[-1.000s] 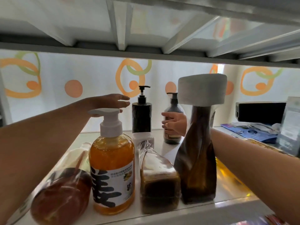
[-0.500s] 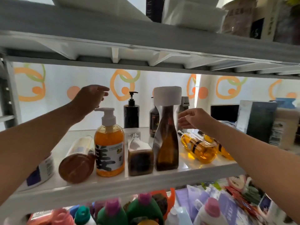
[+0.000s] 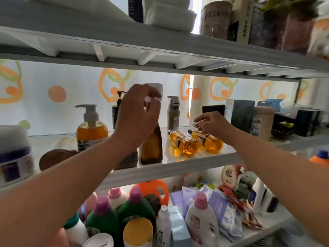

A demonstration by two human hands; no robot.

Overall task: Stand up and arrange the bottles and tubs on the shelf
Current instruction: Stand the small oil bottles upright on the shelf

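Observation:
A tall brown bottle (image 3: 152, 147) with a white cap (image 3: 157, 90) stands at the front of the middle shelf (image 3: 178, 166). My left hand (image 3: 137, 114) is in front of it, fingers curled apart around the cap's left side. Two amber bottles (image 3: 183, 144) (image 3: 208, 142) lie on their sides to the right. My right hand (image 3: 212, 124) hovers over their necks, fingers loose and holding nothing. An orange pump bottle (image 3: 91, 130), a black pump bottle (image 3: 115, 111) and an olive pump bottle (image 3: 173, 115) stand upright. A brown-ended bottle (image 3: 53, 155) lies at the left beside a white tub (image 3: 14, 157).
A dark box (image 3: 239, 114) and a beige bottle (image 3: 262, 123) stand at the right of the middle shelf. The upper shelf's ribbed underside (image 3: 160, 56) hangs close above. The lower shelf is crowded with detergent bottles (image 3: 136, 204) and packets (image 3: 222, 211).
The view has pulled back and risen. My left hand moved right from above the orange pump bottle to the white cap. My right hand dropped toward the lying amber bottles.

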